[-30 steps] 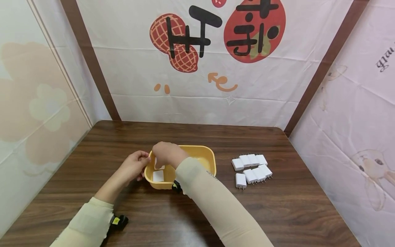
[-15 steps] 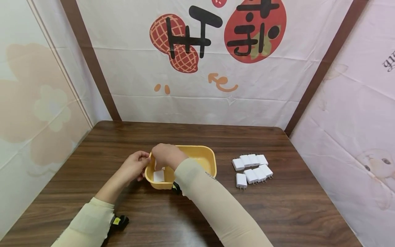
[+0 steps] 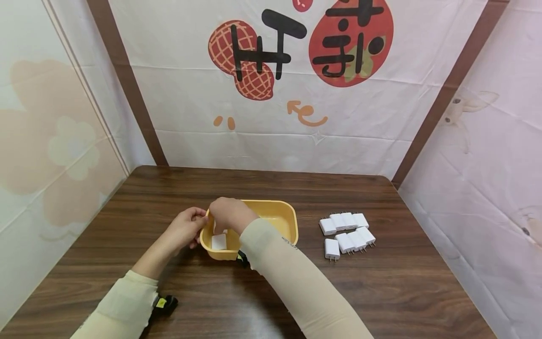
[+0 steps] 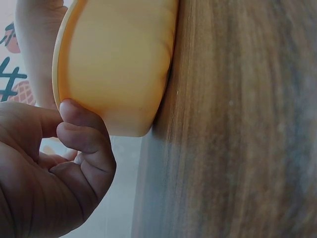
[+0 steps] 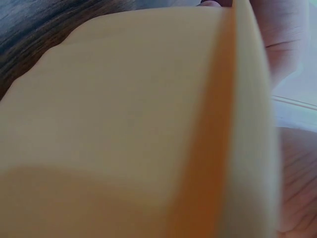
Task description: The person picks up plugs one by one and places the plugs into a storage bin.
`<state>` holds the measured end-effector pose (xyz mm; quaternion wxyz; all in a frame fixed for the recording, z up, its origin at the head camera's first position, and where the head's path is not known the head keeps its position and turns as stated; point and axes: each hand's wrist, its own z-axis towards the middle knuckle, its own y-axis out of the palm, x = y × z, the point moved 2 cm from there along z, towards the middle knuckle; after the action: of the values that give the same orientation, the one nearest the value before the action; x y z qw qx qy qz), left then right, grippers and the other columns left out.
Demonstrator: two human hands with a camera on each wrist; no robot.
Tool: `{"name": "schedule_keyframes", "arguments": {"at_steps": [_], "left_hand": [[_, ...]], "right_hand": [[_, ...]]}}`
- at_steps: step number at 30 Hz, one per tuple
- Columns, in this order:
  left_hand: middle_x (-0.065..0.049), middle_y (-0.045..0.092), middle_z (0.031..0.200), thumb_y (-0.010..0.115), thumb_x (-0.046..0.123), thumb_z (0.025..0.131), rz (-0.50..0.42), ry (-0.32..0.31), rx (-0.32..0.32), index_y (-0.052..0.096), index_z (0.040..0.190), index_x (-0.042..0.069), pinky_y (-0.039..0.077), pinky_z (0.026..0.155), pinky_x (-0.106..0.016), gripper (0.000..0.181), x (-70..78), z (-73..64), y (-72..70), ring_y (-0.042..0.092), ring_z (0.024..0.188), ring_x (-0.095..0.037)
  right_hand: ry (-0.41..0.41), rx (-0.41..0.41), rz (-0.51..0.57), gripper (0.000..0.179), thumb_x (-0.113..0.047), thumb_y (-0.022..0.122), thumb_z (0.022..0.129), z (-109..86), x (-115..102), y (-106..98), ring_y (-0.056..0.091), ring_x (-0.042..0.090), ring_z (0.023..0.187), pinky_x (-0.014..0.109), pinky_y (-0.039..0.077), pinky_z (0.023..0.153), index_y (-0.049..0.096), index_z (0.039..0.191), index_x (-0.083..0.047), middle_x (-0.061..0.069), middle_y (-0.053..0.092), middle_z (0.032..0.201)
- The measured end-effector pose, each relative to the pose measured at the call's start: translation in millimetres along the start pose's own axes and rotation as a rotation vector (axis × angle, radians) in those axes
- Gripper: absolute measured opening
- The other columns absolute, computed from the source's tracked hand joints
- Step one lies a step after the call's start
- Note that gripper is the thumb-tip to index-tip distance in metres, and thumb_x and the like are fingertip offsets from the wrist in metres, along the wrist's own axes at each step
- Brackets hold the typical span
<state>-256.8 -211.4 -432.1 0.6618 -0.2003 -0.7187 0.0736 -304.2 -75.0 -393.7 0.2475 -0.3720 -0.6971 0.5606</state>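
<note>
A yellow plastic basin [image 3: 279, 217] stands on the table. My left hand [image 3: 185, 228] pinches its left rim between thumb and fingers; in the left wrist view the fingertips [image 4: 74, 111] lie against the outer wall just under the rim. My right hand [image 3: 230, 213] reaches over the rim into the basin's left end, fingers curled downward. It holds a white plug charger, of which only a sliver shows beneath the fingers. Another white charger [image 3: 219, 242] lies in the basin's near left corner. In the right wrist view the basin's outer wall [image 5: 114, 114] blocks the fingers.
To the right of the basin several white plug chargers [image 3: 349, 220] lie in two rows on the wooden table [image 3: 402, 282], with metal prongs showing. One charger [image 3: 332, 248] sits at the near left end of the front row. A printed cloth [image 3: 275, 150] hangs behind the table.
Both hands stay almost in place. The right hand has dipped slightly lower into the basin, and less white shows beneath its fingers than a second ago.
</note>
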Motion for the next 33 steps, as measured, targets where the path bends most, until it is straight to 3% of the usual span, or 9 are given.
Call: {"name": "schedule_keyframes", "arguments": {"at_steps": [21, 33], "left_hand": [[-0.01, 0.056, 0.078, 0.048, 0.016, 0.108, -0.001, -0.007, -0.001, 0.043, 0.133, -0.01, 0.046, 0.043, -0.028, 0.036, -0.4, 2.3, -1.4, 0.053, 0.054, -0.014], [-0.009, 0.056, 0.077, 0.049, 0.017, 0.108, 0.004, -0.004, 0.004, 0.044, 0.132, -0.01, 0.046, 0.043, -0.028, 0.036, 0.6, -5.8, -0.6, 0.053, 0.054, -0.015]], "right_hand": [[-0.002, 0.007, -0.014, 0.026, -0.031, 0.085, 0.086, 1.1, 0.2, 1.4, 0.06, 0.007, 0.084, 0.022, 0.051, 0.072, 0.07, 0.106, -0.022, -0.011, 0.066, 0.101], [-0.013, 0.005, -0.006, 0.026, -0.03, 0.084, 0.087, -7.6, -5.5, 1.7, 0.059, 0.008, 0.082, 0.023, 0.051, 0.072, 0.07, 0.107, -0.02, -0.009, 0.068, 0.099]]}}
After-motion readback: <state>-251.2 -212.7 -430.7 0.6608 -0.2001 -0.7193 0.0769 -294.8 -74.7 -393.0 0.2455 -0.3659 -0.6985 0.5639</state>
